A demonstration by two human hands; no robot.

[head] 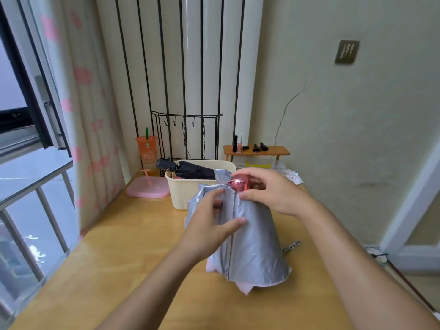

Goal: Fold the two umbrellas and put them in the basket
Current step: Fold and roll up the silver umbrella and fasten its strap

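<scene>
A silver umbrella [252, 244] with pink lining hangs collapsed above the wooden table [114, 258], its loose canopy flaring toward me. My right hand [269, 191] grips its shiny pink handle [239, 182] at the top. My left hand [212, 222] presses and gathers the silver cloth on the left side. Behind it stands a cream plastic basket [183, 194]. A folded black umbrella [188, 170] lies across the basket, its handle sticking out over the left rim.
A pink flat stand [147, 188] and an orange drink cup [146, 151] sit left of the basket. A black wire rack [188, 136] stands behind it. A small wooden shelf [257, 151] with cosmetics is at the back right. Window and curtain border the left.
</scene>
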